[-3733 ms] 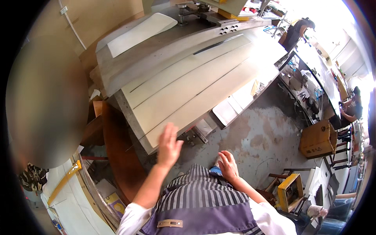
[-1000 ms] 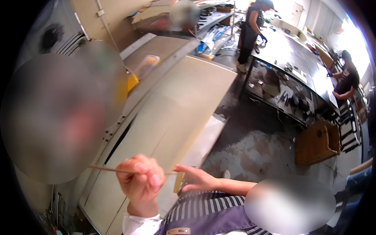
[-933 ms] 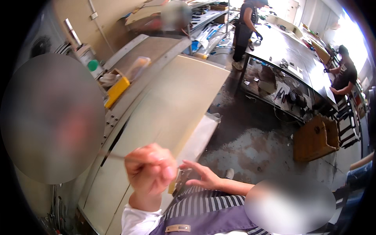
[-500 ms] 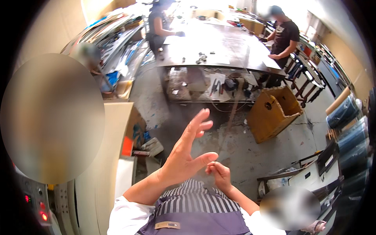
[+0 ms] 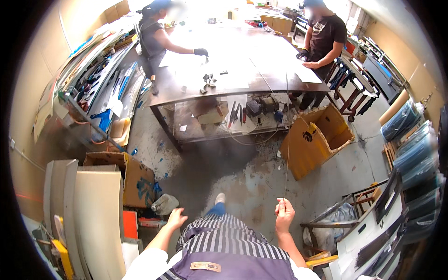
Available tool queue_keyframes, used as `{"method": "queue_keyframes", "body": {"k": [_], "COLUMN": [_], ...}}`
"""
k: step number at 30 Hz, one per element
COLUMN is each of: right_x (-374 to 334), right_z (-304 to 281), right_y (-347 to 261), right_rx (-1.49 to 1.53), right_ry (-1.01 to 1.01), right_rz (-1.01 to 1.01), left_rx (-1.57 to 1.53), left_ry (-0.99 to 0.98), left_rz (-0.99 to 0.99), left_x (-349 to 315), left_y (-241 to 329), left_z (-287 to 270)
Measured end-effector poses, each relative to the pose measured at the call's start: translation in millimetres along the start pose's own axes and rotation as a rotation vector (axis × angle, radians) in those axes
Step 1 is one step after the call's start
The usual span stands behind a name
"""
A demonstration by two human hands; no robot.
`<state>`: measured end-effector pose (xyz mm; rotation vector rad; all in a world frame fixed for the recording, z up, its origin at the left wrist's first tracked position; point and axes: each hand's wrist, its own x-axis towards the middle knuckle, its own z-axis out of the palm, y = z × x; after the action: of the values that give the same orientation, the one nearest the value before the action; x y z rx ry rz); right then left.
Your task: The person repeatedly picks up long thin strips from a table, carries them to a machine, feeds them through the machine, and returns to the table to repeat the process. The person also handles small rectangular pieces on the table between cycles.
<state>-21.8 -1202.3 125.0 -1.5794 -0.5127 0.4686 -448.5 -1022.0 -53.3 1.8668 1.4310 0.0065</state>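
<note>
My right hand (image 5: 284, 216) is raised in front of the right side of my body, fingers pinched together on the end of a thin string (image 5: 287, 154). From the fingertips the string runs up and away toward the large work table (image 5: 186, 94); its far end is hard to make out. Lower on the left, my left hand (image 5: 174, 219) has its fingers apart with nothing in them. It is nearest a crumpled whitish plastic container (image 5: 165, 204) on the floor. A striped apron (image 5: 228, 235) covers my front.
Two people stand at the table, one on each side. An open cardboard box (image 5: 298, 151) is on the floor at right. Pale curved panels (image 5: 98, 210) and another carton (image 5: 140, 183) stand at left. A rack (image 5: 329, 224) and wrapped rolls (image 5: 403, 120) line the right.
My view has shifted and turned; the table looks nearer and the pale panels at left show fully. My left hand has dropped down and left, away from my right hand, which has moved right.
</note>
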Motion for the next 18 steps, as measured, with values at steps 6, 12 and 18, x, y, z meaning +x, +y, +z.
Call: {"method": "queue_keyframes", "body": {"k": [6,12,18], "right_x": [96,196,340], "right_z": [39,82,94], "right_y": [17,20,30], "right_rx": [-0.163,-0.283,-0.467], "right_ry": [0.024,0.026,0.038], "right_rz": [0.060,0.077,-0.014], "left_rx": [0.284,0.158,-0.120], "left_ry": [-0.355,0.026,0.082], "left_rz": [-0.399,-0.178,0.205], "left_x": [83,234,357], "left_y": [-68,8,194], "left_z": [-49,-116,-136]}}
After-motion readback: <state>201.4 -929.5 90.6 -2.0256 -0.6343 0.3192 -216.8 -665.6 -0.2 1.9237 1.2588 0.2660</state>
